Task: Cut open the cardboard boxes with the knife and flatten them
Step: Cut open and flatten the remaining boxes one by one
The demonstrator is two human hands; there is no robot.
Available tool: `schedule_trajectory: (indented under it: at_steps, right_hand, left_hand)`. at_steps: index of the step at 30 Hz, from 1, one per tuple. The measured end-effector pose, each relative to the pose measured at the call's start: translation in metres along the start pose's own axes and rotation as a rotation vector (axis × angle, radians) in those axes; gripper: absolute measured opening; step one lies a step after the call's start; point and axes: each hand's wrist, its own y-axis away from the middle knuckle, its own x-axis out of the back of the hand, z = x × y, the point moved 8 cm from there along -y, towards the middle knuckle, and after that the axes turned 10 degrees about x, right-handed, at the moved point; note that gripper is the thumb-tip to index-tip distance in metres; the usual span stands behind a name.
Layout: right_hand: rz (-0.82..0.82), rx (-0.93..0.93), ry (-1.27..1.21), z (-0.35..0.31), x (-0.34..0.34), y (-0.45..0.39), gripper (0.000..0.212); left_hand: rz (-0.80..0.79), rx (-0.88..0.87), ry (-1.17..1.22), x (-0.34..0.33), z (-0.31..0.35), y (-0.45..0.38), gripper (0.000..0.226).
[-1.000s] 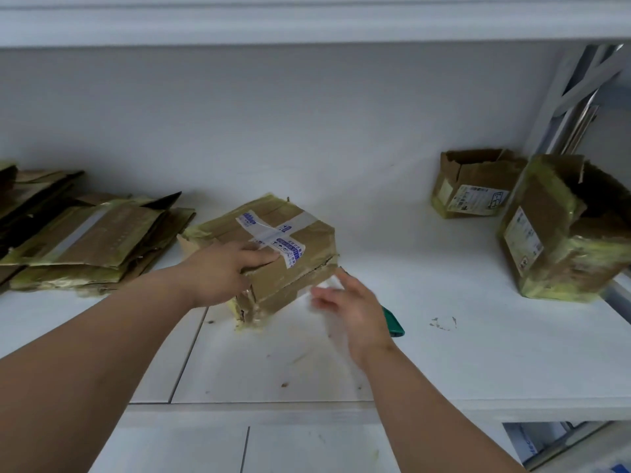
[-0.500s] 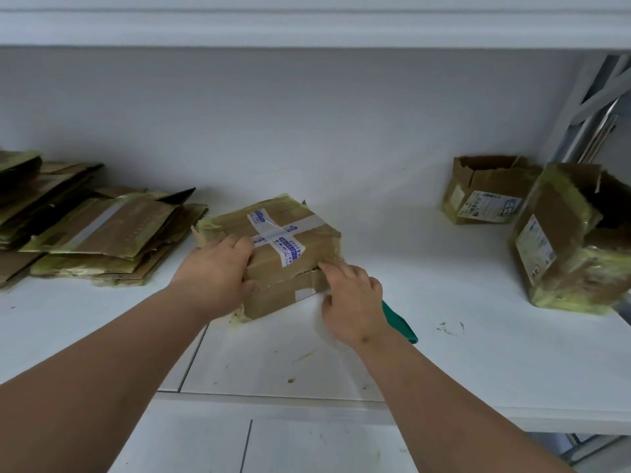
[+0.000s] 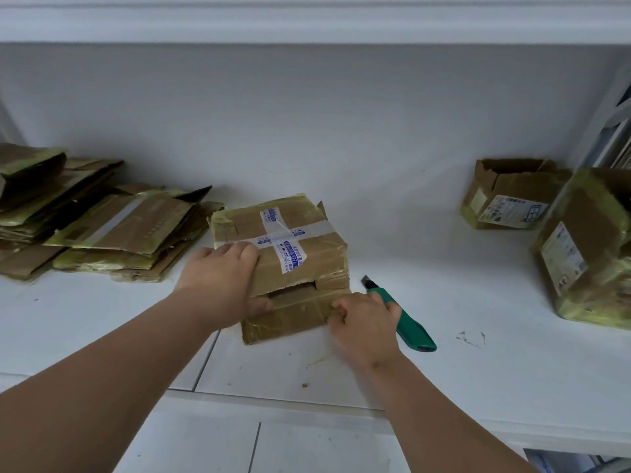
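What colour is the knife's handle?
Green, on the utility knife; seen in the head view.

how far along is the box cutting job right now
Done: a pile of flattened boxes lies at left. In hand: the taped box, left hand on top, right hand at its torn front; the knife lies beside it. Left: two open boxes at right.

Box [image 3: 300,264]: matt brown cardboard, torn rough edge, glossy yellowish tape + white printed tape. Knife [image 3: 408,324]: smooth green plastic, metal blade tip. Counter [image 3: 444,370]: smooth white, scuffed.
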Motion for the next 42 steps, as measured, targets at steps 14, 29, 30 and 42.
schedule_trajectory:
  at_steps: [14, 29, 30, 42]
  right_hand:
    - [0.112, -0.134, -0.196, 0.007, 0.019, -0.007, 0.025]
    - [0.307, -0.176, -0.137, -0.015, 0.019, -0.06, 0.084]
    - [0.311, -0.164, -0.151, -0.017, 0.021, -0.059, 0.079]
    - [0.222, -0.027, -0.809, -0.024, 0.011, -0.037, 0.04]
  left_hand:
    - [0.035, -0.147, 0.237, 0.012, 0.001, 0.006, 0.056]
    - [-0.013, 0.293, 0.833, 0.02, -0.052, -0.008, 0.02]
    - [0.023, 0.317, 0.788, 0.022, -0.053, -0.007, 0.02]
    - [0.112, 0.519, 0.518, -0.002, -0.07, 0.003, 0.093]
